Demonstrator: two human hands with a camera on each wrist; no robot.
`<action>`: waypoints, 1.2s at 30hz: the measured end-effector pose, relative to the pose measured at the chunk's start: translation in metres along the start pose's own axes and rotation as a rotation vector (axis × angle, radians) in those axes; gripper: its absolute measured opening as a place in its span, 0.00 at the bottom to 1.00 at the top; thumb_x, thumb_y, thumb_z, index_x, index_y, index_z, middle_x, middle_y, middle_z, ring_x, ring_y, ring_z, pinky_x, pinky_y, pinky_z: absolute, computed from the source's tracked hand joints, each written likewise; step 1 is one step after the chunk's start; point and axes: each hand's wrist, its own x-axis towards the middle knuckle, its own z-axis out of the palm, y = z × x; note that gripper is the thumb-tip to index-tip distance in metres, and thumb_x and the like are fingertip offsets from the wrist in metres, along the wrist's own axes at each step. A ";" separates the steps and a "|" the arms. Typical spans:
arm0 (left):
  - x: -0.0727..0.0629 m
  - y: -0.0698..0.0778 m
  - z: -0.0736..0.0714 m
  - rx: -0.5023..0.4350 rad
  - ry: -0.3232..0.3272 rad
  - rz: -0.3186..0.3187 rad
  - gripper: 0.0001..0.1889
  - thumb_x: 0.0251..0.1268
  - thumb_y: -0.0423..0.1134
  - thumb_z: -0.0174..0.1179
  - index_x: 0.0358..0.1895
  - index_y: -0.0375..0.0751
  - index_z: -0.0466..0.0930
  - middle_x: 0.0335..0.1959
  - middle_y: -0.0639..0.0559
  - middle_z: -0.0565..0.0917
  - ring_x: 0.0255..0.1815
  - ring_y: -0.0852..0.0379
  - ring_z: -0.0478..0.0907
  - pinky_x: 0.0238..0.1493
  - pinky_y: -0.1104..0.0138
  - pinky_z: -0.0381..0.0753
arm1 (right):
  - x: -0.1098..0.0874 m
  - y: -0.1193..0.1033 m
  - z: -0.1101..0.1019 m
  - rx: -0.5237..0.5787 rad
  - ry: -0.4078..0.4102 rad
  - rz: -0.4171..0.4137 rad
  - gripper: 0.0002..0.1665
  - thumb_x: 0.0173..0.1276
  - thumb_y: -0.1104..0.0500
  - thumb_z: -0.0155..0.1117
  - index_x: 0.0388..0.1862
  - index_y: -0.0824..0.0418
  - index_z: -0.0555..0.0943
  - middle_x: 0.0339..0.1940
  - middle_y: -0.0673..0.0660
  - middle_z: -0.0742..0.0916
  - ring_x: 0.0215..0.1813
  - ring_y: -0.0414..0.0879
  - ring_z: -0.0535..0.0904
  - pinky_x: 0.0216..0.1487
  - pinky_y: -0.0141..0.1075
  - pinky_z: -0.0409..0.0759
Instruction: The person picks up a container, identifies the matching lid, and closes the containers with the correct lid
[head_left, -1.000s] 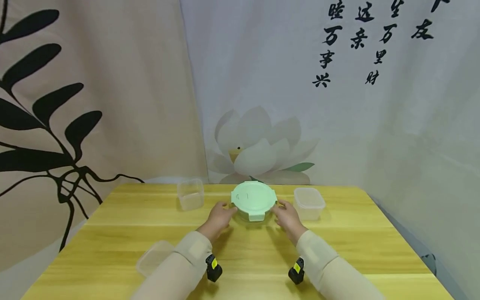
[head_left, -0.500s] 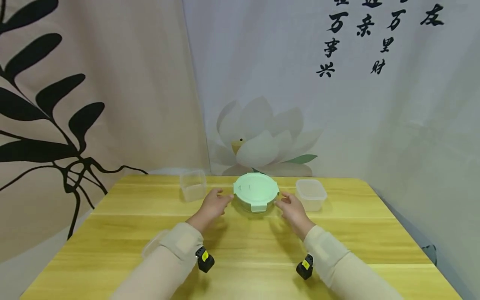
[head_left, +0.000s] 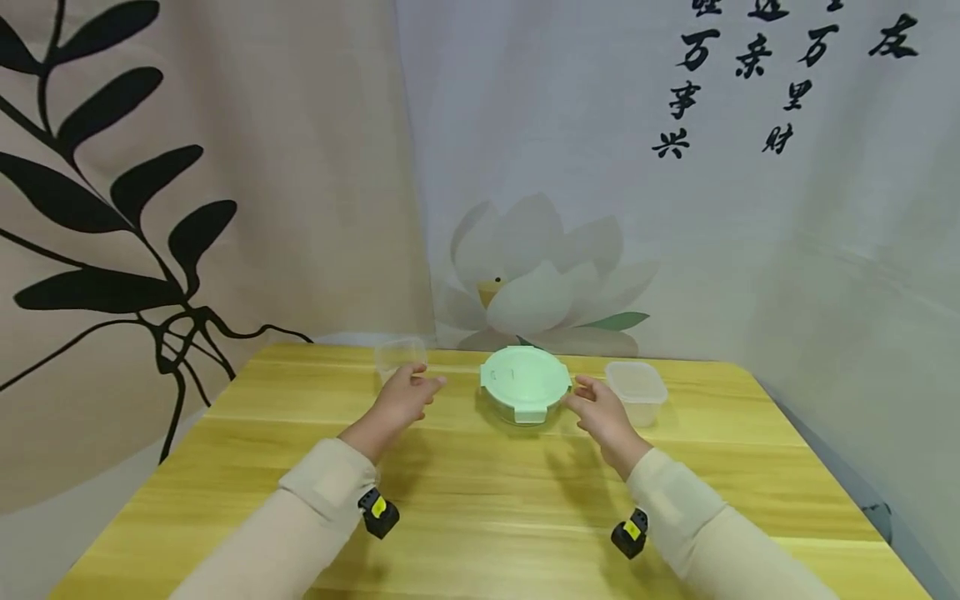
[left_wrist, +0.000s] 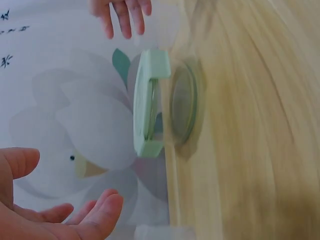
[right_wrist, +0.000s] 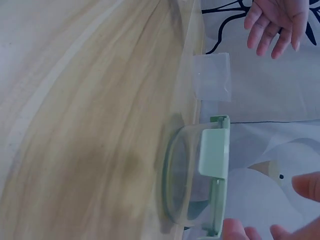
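Observation:
A round glass food container with a mint-green clip lid stands upright at the back middle of the table, its lid on. My left hand hovers left of it, apart from it, fingers loosely extended and holding nothing. My right hand is close by the container's right side, thumb and fingers relaxed; in the right wrist view, its fingertips are beside the lid's edge, and contact cannot be told. Behind the left hand, a transparent plastic box is partly hidden. Beyond the right hand sits a translucent square box with a lid.
The wooden table ends at a back edge just behind the containers. A printed curtain hangs behind it. Each wrist carries a small black camera, such as the left wrist's camera.
My left hand has drawn away leftward from the round container. The right hand has shifted slightly outward. A flat transparent piece at front left is now covered by my left sleeve. The view turned slightly.

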 end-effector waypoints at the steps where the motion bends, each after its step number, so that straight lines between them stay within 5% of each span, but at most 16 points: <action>1: 0.000 0.000 -0.004 0.007 0.002 -0.002 0.33 0.74 0.45 0.50 0.73 0.32 0.50 0.67 0.30 0.64 0.63 0.37 0.69 0.60 0.46 0.72 | 0.000 -0.001 0.000 0.000 -0.002 0.000 0.36 0.72 0.60 0.54 0.74 0.68 0.55 0.71 0.71 0.63 0.70 0.66 0.61 0.66 0.59 0.65; 15: -0.008 -0.004 -0.044 0.010 0.029 -0.049 0.33 0.75 0.45 0.48 0.74 0.31 0.48 0.67 0.29 0.62 0.65 0.34 0.66 0.62 0.45 0.70 | -0.001 -0.015 0.003 -0.005 -0.033 -0.025 0.35 0.72 0.60 0.54 0.74 0.68 0.56 0.71 0.71 0.64 0.71 0.65 0.61 0.67 0.58 0.64; 29: -0.007 -0.009 -0.062 0.001 0.059 -0.051 0.33 0.76 0.42 0.46 0.73 0.25 0.45 0.69 0.25 0.58 0.67 0.30 0.62 0.63 0.44 0.67 | 0.009 -0.033 0.024 0.046 -0.033 -0.054 0.34 0.71 0.60 0.56 0.73 0.65 0.59 0.71 0.69 0.65 0.70 0.63 0.63 0.68 0.57 0.64; 36: 0.000 -0.019 -0.070 0.047 0.117 -0.070 0.34 0.75 0.44 0.47 0.73 0.26 0.47 0.70 0.27 0.56 0.67 0.32 0.60 0.64 0.44 0.66 | 0.015 -0.039 0.039 -0.021 -0.016 -0.101 0.37 0.70 0.57 0.60 0.74 0.61 0.59 0.71 0.66 0.67 0.70 0.62 0.64 0.66 0.56 0.66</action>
